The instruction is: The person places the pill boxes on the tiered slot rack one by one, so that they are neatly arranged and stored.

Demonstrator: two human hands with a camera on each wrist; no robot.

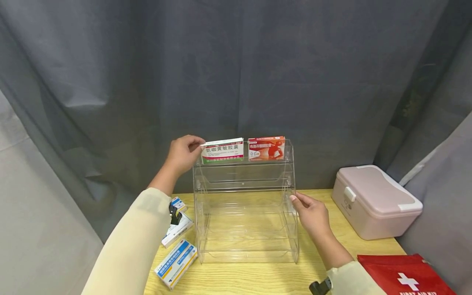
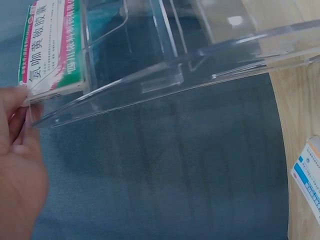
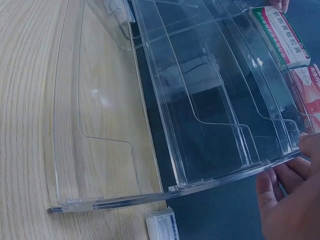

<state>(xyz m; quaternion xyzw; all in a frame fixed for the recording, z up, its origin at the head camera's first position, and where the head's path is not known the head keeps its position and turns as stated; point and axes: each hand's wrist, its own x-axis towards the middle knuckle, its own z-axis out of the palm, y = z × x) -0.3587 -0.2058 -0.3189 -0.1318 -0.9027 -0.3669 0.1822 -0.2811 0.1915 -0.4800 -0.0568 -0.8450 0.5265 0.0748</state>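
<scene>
A glossy, clear plastic rack [image 1: 243, 257] with stepped tiers and thin edges stands between the hands. Two boxes sit in its top tier: a white, green and pink cardboard box [image 1: 223, 150] and, to its right, a red-orange cardboard box [image 1: 266, 148]. The left hand [image 1: 183, 153] is nearly closed, pinching the first box's left end; the right hand [image 1: 313, 215] is likewise nearly closed, gripping the rack's right side panel. Beneath is a yellowish wood-grained table [image 1: 236, 282], backed by a softly creased dark grey curtain [image 1: 236, 61]. Three white printed cartons [image 1: 176, 264] lie left of the rack, one small white carton [image 3: 162, 226] by its right side. Farther right are one pale pink lidded case [image 1: 376, 196] and one red first aid pouch [image 1: 383, 272].
</scene>
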